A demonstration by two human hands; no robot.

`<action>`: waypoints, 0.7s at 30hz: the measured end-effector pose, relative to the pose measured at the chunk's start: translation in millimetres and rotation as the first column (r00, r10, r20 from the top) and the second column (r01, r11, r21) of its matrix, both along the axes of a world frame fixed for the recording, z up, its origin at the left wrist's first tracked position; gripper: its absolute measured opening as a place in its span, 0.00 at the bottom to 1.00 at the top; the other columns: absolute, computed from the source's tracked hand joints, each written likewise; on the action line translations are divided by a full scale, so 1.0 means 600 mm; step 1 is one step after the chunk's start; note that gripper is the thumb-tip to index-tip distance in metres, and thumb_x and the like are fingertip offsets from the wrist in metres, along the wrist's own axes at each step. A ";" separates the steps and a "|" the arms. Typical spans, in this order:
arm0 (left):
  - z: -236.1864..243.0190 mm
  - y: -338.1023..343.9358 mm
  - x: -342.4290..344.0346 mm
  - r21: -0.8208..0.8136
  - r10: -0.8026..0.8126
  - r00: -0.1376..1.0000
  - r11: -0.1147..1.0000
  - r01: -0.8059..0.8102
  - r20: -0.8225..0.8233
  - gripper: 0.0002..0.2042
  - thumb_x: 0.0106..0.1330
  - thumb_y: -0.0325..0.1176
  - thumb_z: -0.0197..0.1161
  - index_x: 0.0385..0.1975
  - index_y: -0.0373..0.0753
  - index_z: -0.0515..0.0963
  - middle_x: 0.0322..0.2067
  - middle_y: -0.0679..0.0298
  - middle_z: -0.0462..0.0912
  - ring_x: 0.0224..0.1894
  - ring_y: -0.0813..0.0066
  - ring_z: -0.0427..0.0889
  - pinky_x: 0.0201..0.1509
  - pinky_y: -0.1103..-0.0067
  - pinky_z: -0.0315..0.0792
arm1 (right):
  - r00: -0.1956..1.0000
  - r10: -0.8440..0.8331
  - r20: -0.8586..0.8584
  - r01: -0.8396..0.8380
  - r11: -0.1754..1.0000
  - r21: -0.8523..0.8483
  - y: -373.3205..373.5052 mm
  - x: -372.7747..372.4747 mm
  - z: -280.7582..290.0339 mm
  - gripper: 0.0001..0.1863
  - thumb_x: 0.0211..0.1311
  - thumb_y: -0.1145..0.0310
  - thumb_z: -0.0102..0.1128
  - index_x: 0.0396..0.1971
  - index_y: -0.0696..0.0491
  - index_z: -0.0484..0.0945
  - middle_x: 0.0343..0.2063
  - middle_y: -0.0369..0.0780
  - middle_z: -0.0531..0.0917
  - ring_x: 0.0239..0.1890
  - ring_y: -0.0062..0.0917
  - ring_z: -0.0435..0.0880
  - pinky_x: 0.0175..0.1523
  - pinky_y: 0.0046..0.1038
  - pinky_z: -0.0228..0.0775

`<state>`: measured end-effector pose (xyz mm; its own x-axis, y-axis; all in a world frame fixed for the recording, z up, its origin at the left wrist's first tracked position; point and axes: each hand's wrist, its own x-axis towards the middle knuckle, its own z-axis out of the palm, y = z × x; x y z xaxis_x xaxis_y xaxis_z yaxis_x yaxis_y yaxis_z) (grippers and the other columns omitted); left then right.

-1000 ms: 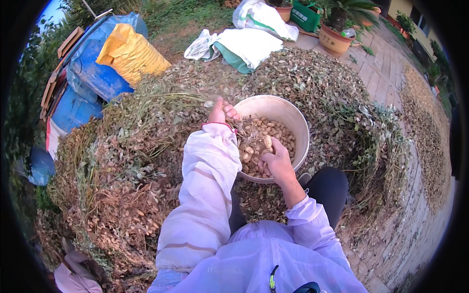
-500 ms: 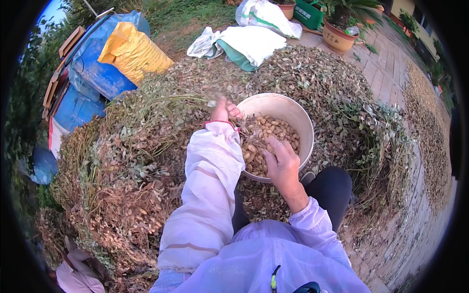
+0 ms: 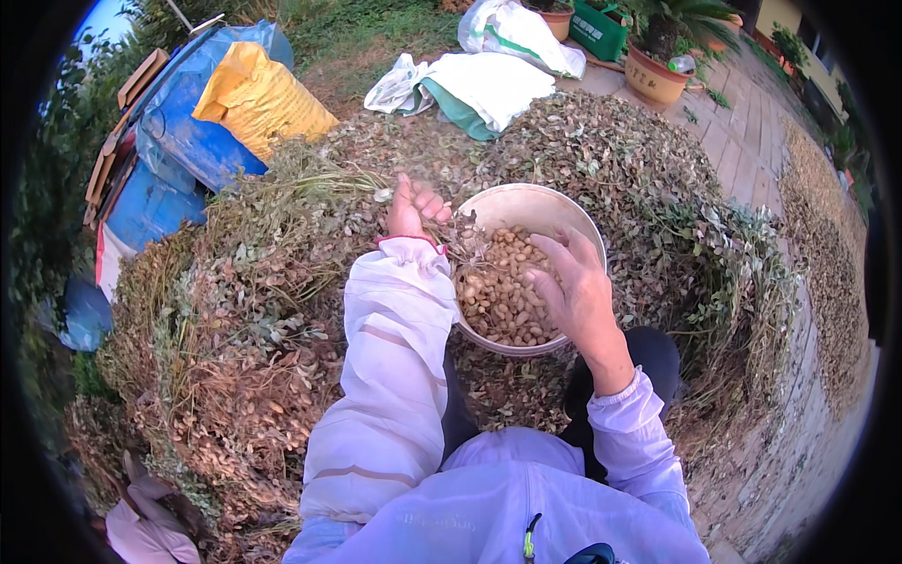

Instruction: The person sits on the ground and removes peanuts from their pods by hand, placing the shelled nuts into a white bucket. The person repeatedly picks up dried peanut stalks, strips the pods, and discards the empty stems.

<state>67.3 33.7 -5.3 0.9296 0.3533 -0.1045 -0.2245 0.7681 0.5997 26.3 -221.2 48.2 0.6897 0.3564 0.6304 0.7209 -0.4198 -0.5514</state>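
Note:
My left hand (image 3: 418,209) is closed around dried peanut plant stems (image 3: 343,180) at the left rim of a white bucket (image 3: 559,207). A tangle of the plant's roots hangs from it over the bucket's left side. The bucket holds several peanuts (image 3: 503,301) and sits between my legs on a large heap of dried peanut plants (image 3: 216,357). My right hand (image 3: 578,291) is over the right part of the bucket, open, with fingers apart and bent a little; I see nothing held in it.
Blue barrels (image 3: 155,216) and a stuffed yellow sack (image 3: 263,99) stand at back left. White sacks (image 3: 484,85), potted plants (image 3: 653,80) and a green bag (image 3: 597,28) are behind. Peanuts (image 3: 817,244) lie spread on paving at right. Pale pink cloth (image 3: 146,531) shows at lower left.
My right hand has moved right and up from among the peanuts, and its fingers have opened. My left hand has shifted slightly left and up, still holding the stems.

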 end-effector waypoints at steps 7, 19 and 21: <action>0.031 -0.041 -0.009 -0.020 -0.137 0.991 0.990 0.137 0.002 0.17 0.68 0.50 0.46 0.22 0.47 0.62 0.12 0.75 0.57 0.13 0.82 0.57 0.19 0.80 0.57 | 0.992 0.105 -0.064 -0.115 0.977 -0.178 0.081 0.041 -0.022 0.05 0.49 0.70 0.60 0.27 0.53 0.79 0.25 0.43 0.74 0.28 0.37 0.77 0.31 0.35 0.70; 0.023 -0.057 -0.010 0.021 -0.192 0.978 0.981 0.195 -0.082 0.17 0.67 0.51 0.48 0.21 0.47 0.62 0.12 0.74 0.58 0.12 0.81 0.57 0.19 0.78 0.58 | 0.986 0.140 0.089 -0.096 0.920 -0.379 0.101 0.060 -0.064 0.06 0.42 0.71 0.57 0.21 0.57 0.74 0.26 0.45 0.74 0.31 0.39 0.77 0.31 0.36 0.72; 0.026 -0.048 -0.012 0.026 -0.214 0.976 0.976 0.215 -0.032 0.18 0.68 0.51 0.46 0.20 0.48 0.61 0.12 0.75 0.57 0.12 0.82 0.56 0.19 0.79 0.58 | 0.990 0.079 -0.119 -0.106 0.965 -0.241 0.102 0.054 -0.059 0.06 0.43 0.70 0.58 0.20 0.58 0.73 0.28 0.45 0.75 0.32 0.40 0.78 0.33 0.36 0.72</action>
<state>60.3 4.7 10.2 0.9808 0.1498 -0.1246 -0.0392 0.7784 0.6265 58.5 -160.0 12.6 0.7052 0.5569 0.4388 0.7052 -0.4863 -0.5160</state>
